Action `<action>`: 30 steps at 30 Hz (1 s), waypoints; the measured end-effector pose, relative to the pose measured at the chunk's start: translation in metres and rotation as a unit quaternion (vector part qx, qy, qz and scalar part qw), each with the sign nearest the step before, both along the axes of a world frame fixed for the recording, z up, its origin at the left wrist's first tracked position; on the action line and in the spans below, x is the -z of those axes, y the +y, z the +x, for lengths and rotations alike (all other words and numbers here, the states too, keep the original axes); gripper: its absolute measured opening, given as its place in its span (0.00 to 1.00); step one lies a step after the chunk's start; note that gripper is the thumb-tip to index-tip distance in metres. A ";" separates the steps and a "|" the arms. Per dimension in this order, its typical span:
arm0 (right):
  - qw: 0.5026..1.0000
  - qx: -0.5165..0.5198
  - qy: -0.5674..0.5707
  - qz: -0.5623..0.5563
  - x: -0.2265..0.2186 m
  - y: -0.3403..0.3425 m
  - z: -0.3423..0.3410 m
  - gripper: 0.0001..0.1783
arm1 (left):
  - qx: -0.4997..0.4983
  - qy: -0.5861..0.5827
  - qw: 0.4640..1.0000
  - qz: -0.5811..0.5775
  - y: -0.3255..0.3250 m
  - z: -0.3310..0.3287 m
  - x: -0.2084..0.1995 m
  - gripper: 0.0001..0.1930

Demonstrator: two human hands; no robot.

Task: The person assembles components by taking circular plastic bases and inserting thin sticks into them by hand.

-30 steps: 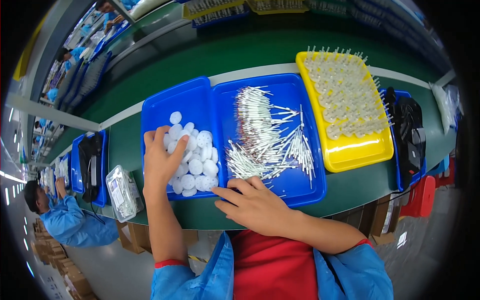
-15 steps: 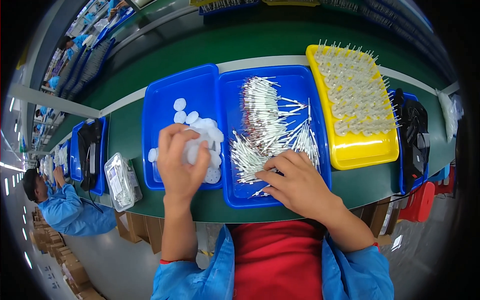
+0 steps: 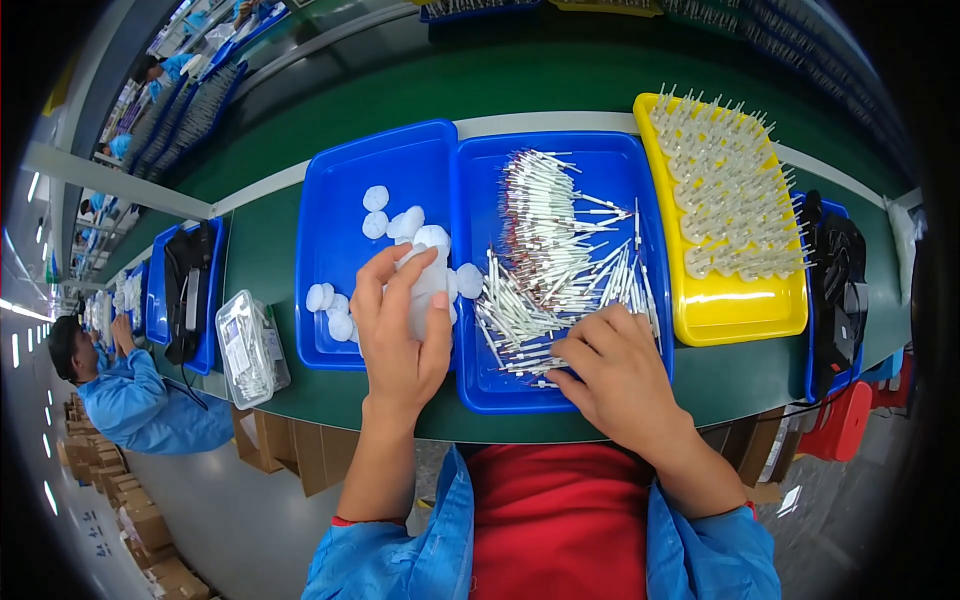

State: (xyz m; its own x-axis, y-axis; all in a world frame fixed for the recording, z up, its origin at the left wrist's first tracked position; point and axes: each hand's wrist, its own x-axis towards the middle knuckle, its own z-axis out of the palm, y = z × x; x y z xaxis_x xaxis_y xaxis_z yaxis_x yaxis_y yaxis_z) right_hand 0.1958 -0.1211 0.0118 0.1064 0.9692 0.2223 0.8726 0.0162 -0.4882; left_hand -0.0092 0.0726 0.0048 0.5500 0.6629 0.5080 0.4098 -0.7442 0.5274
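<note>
My left hand [image 3: 405, 335] curves its fingers and thumb around a clump of translucent white discs [image 3: 430, 285] in the left blue tray [image 3: 330, 215]. More discs lie loose beyond it, and one rests against the rim shared with the neighbouring tray. In the middle blue tray [image 3: 510, 400], thin white sticks [image 3: 545, 235] with dark reddish ends lie in a fanned heap. My right hand [image 3: 620, 365] is at the near side of this heap, its fingers curled down and closed at the stick ends; the fingertips partly hide what they grip.
At the right, a yellow tray [image 3: 740, 315] carries rows of upright sticks set in clear round bases. Beyond it a blue tray holds a black bag [image 3: 835, 270]. A clear plastic box [image 3: 250, 350] stands at the left near edge. A co-worker in blue [image 3: 150, 400] sits farther left.
The left hand has moved right into the discs, and the disc pile has shifted and spread. The right hand has shifted slightly right over the sticks. The whole view has moved a little.
</note>
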 end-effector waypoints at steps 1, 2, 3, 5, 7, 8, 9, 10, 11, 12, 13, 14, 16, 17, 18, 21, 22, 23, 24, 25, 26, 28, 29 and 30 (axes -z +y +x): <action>1.000 -0.008 0.013 0.015 0.001 0.001 -0.001 0.12 | -0.003 -0.016 1.000 0.005 0.002 0.000 0.002 0.20; 1.000 -0.009 0.013 0.015 0.004 0.001 -0.002 0.12 | -0.005 -0.031 0.999 0.010 0.003 0.000 0.003 0.22; 1.000 -0.012 0.008 0.009 0.007 0.001 -0.003 0.12 | -0.006 -0.031 0.999 0.010 0.003 0.001 0.002 0.22; 1.000 -0.018 0.003 0.004 0.008 0.001 -0.003 0.11 | -0.008 -0.049 0.998 0.042 0.004 0.001 -0.001 0.21; 1.000 -0.020 0.008 0.002 0.006 0.001 -0.002 0.10 | -0.018 -0.062 0.997 0.050 0.002 0.003 -0.005 0.20; 1.000 -0.021 0.008 0.002 0.006 0.001 -0.002 0.10 | -0.027 -0.075 0.995 0.058 0.002 0.004 -0.006 0.19; 1.000 -0.015 0.025 -0.001 0.006 -0.001 -0.002 0.10 | -0.028 -0.076 0.995 0.058 0.001 0.002 -0.007 0.19; 0.999 -0.009 0.043 -0.003 0.007 -0.001 -0.002 0.10 | -0.014 -0.074 0.994 0.074 -0.002 0.000 -0.007 0.18; 0.999 -0.009 0.042 -0.003 0.007 -0.001 -0.001 0.10 | 0.001 -0.072 0.993 0.089 -0.004 -0.002 -0.007 0.18; 0.998 -0.008 0.061 0.010 0.008 0.000 0.000 0.09 | 0.001 -0.073 0.993 0.089 -0.009 -0.004 -0.005 0.18; 0.996 -0.008 0.080 0.024 0.008 0.000 0.000 0.08 | 0.027 -0.113 0.992 0.047 -0.017 -0.006 -0.003 0.17; 0.996 -0.008 0.080 0.024 0.008 0.001 -0.001 0.08 | 0.053 -0.152 0.987 0.004 -0.023 -0.005 -0.002 0.17; 0.985 0.015 0.166 0.045 0.007 0.003 -0.003 0.08 | 0.090 -0.176 0.980 -0.010 -0.041 0.002 -0.002 0.19; 0.985 0.014 0.166 0.045 0.006 0.004 -0.004 0.08 | 0.098 -0.215 0.962 -0.134 -0.056 0.003 0.002 0.20; 0.980 0.026 0.191 0.044 0.003 0.005 -0.005 0.09 | 0.106 -0.252 0.928 -0.254 -0.065 0.002 0.004 0.21; 0.979 0.036 0.195 0.042 0.001 0.004 -0.002 0.10 | 0.105 -0.224 0.919 -0.308 -0.076 -0.002 0.002 0.21; 0.983 0.036 0.172 0.043 0.002 0.004 0.000 0.10 | 0.093 -0.207 0.911 -0.345 -0.078 -0.001 -0.001 0.20; 0.984 0.035 0.172 0.042 0.002 0.004 0.002 0.10 | 0.093 -0.208 0.910 -0.345 -0.079 0.001 -0.002 0.20; 0.985 0.052 0.156 0.046 0.001 0.003 0.003 0.11 | 0.078 -0.216 0.896 -0.381 -0.079 0.003 -0.003 0.19; 0.986 0.068 0.141 0.050 -0.001 0.003 0.004 0.11 | 0.062 -0.223 0.880 -0.414 -0.079 0.004 -0.004 0.19; 0.986 0.066 0.142 0.050 -0.003 0.003 0.003 0.11 | 0.060 -0.224 0.880 -0.414 -0.077 0.004 -0.003 0.19; 0.968 0.113 0.218 0.052 -0.008 0.003 0.000 0.12 | 0.077 -0.222 0.873 -0.427 -0.074 0.003 0.001 0.18; 0.968 0.113 0.218 0.052 -0.010 0.002 -0.001 0.12 | 0.077 -0.222 0.873 -0.427 -0.074 0.002 0.002 0.18; 0.960 0.112 0.249 0.071 -0.012 0.001 -0.003 0.13 | 0.088 -0.221 0.867 -0.439 -0.074 0.002 0.003 0.17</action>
State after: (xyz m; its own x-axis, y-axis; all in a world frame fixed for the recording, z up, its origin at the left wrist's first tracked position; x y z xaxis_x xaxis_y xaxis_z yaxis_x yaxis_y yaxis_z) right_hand 0.1925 -0.1200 0.0242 0.4347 0.8739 0.2176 0.5215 -0.0473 -0.8519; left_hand -0.0077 -0.0015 0.0014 0.5629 0.8256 0.0380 -0.0555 -0.0081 0.9984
